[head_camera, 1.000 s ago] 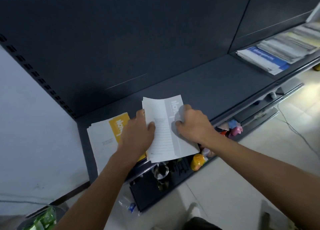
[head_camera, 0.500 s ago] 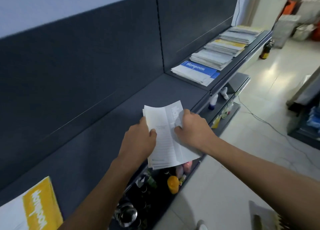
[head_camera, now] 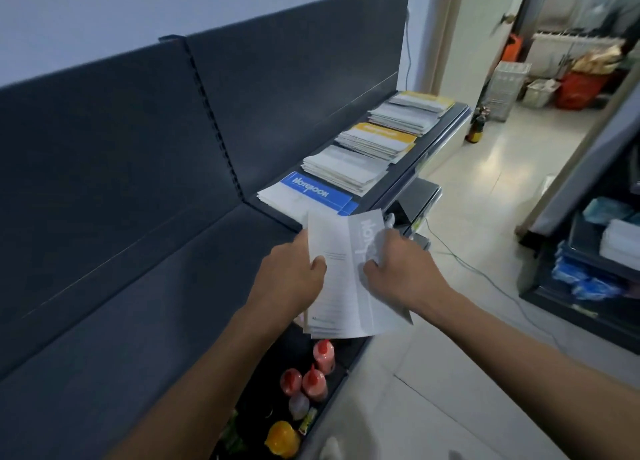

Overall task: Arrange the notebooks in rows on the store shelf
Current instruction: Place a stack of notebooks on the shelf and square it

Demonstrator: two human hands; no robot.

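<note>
Left arm: your forearm comes in from the lower left, angled up towards the middle of the view.
Left hand (head_camera: 294, 276): it grips the left edge of the held notebooks (head_camera: 341, 286). Your thumb lies curled on the top cover, while your fingers go underneath, out of sight.
Right arm: your forearm comes in from the lower right, with the wrist about level with the left one.
Right hand (head_camera: 403, 269): it grips the right side of the same bundle, thumb pressed on the cover and fingers curled over the grey band.
Held notebooks, look: a thin bundle, its top cover white with faint ruled lines and small print. A grey band with pale lettering runs along the right side. The sheets bow slightly between your hands, and layered edges show at the near end.
Held notebooks, place: you hold them in the air over the front edge of the dark shelf (head_camera: 138, 321), with the near end above the red-capped bottles (head_camera: 314, 380) on the lower level.
Row on the shelf: beyond your hands lies a blue-banded notebook (head_camera: 311, 192). Next come a white pile (head_camera: 346, 169), a yellow-banded pile (head_camera: 379, 139) and a far pile (head_camera: 412, 110), each just beside the next.
</note>
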